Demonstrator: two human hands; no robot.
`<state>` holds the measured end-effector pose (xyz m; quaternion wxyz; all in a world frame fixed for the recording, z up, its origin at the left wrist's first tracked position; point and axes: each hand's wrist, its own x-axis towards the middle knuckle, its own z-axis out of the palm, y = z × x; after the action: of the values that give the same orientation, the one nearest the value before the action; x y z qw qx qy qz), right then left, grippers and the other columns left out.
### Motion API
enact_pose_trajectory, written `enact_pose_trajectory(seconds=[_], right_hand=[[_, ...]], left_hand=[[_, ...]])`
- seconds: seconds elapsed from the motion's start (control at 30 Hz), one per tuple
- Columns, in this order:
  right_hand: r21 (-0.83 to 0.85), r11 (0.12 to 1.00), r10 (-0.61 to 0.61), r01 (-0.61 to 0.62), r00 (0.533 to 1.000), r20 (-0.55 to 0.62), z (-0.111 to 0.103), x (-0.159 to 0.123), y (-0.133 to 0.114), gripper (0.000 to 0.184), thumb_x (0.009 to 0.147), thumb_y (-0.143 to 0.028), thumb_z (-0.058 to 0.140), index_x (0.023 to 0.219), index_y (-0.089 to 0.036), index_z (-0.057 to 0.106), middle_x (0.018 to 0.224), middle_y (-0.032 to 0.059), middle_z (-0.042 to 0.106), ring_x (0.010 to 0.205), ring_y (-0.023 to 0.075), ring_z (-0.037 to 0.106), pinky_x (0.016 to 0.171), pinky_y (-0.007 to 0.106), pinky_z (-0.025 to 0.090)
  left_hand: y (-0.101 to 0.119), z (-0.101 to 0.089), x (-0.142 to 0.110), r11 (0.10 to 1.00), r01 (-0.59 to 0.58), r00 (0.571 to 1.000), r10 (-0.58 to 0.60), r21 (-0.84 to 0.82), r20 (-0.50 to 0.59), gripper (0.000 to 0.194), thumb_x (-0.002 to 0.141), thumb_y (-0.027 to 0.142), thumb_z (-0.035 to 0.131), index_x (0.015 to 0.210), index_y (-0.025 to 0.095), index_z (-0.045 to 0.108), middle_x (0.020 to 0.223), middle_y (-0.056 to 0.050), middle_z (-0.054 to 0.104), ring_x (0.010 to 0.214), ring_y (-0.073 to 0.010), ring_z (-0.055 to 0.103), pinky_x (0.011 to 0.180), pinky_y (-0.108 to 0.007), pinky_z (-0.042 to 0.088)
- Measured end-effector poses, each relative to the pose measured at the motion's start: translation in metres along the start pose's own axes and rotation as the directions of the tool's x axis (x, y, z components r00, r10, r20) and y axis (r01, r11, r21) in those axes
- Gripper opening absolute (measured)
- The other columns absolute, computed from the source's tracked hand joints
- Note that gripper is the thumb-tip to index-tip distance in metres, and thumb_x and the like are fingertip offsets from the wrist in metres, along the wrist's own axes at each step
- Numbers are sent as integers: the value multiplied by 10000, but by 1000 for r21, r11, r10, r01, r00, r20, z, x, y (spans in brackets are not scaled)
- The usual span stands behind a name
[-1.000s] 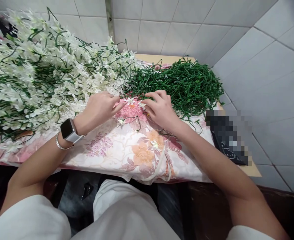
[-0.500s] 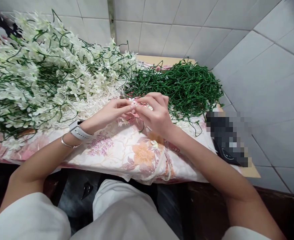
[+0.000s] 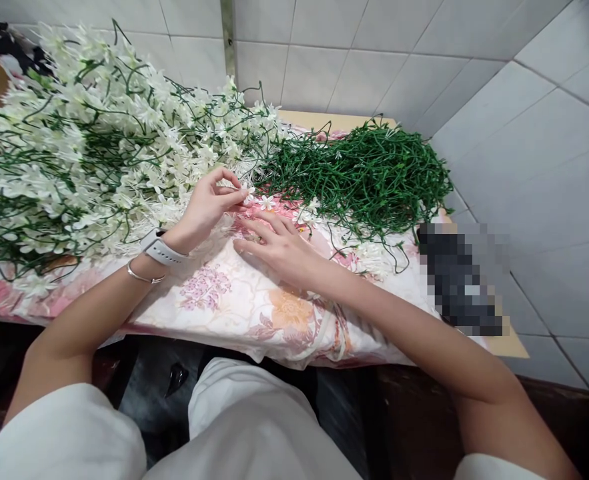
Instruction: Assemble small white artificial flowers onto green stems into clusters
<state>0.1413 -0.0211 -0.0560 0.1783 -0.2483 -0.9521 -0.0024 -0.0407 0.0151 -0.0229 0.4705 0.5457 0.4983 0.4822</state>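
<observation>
One blossom (image 3: pixel 248 192) in the left hand (image 3: pixel 213 200)

Thumb and forefinger are pinched together on it above the middle of the surface (image 3: pixel 247 293). The right hand (image 3: pixel 279 250) is just beside, fingers apart. A loose flower (image 3: pixel 267 202) lies just beyond its fingertips. Stems (image 3: pixel 369 173) heap toward the back right corner, white flowers (image 3: pixel 124 143) toward the left edge.

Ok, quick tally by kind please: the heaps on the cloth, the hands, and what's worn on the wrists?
White flower heap: 1
Green stem heap: 1
Hands: 2, the left hand and the right hand
Watch: 1
Bracelet: 1
Total: 6
</observation>
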Motion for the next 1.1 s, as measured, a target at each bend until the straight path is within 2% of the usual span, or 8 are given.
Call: enact_pose_trajectory(seconds=[0.07, 0.23, 0.37, 0.47, 0.57, 0.73, 0.87, 1.1], right_hand=[[-16, 1000, 4, -4, 1000, -8, 4, 4, -1, 234, 930, -171, 462, 1061, -182, 656, 1370, 137, 525, 1313, 335, 353, 995, 503, 322], [98, 995, 12, 7, 982, -189, -4, 6, -3, 194, 942, -174, 444, 898, -183, 632, 1171, 87, 650, 1199, 244, 481, 974, 417, 343], [261, 947, 256, -187, 930, -263, -20, 2, 6, 166, 934, -175, 434, 926, -168, 599, 919, 76, 671, 865, 178, 592, 786, 320, 438], [239, 924, 363, -299, 883, -297, -26, -2, 18, 156, 902, -168, 473, 898, -172, 629, 872, 64, 652, 789, 171, 583, 712, 297, 432], [166, 942, 331, -292, 889, -317, -25, -5, 25, 147, 879, -172, 516, 864, -173, 662, 843, 59, 652, 776, 175, 580, 707, 303, 416], [154, 956, 288, -249, 896, -338, -21, -4, 21, 131, 863, -170, 538, 792, -166, 648, 768, 41, 647, 720, 157, 564, 705, 292, 409], [180, 958, 274, -223, 895, -352, -22, -4, 18, 133, 855, -164, 546, 790, -161, 662, 758, 46, 644, 716, 156, 567, 687, 282, 424], [216, 954, 275, -209, 897, -346, -25, -6, 15, 166, 867, -152, 519, 808, -170, 672, 779, 47, 661, 730, 156, 577, 690, 294, 431]], left_hand=[[-2, -2, 1, 998, -32, 999, 30, 45, 30, 181, 672, 215, 723, 772, 147, 588, 709, -6, 654, 640, -101, 618, 610, -215, 497], [0, -2, -2, 983, -40, 996, 25, 177, 89, 214, 689, 256, 714, 846, 111, 715, 827, -60, 709, 712, -130, 628, 641, -228, 500], [3, 5, -11, 968, -95, 986, 58, 234, 159, 255, 709, 235, 708, 920, 93, 728, 877, -90, 731, 722, -146, 653, 665, -250, 530], [2, 10, -19, 941, -215, 961, 156, 260, 230, 270, 727, 204, 693, 979, 115, 731, 995, -98, 729, 833, -166, 678, 756, -266, 550], [-1, 13, -23, 901, -316, 931, 235, 297, 278, 273, 749, 169, 665, 1012, 151, 733, 1052, -82, 723, 894, -165, 679, 797, -259, 548], [-6, 15, -25, 877, -373, 906, 275, 302, 320, 267, 765, 178, 659, 1021, 178, 732, 1076, -64, 717, 891, -151, 679, 771, -237, 550], [-7, 16, -27, 885, -376, 901, 280, 275, 332, 245, 772, 192, 657, 1004, 169, 735, 1033, -66, 721, 852, -148, 680, 738, -235, 552], [-8, 17, -28, 923, -344, 909, 281, 170, 308, 248, 763, 201, 690, 1002, 157, 736, 1052, -80, 716, 918, -164, 678, 807, -249, 548]])
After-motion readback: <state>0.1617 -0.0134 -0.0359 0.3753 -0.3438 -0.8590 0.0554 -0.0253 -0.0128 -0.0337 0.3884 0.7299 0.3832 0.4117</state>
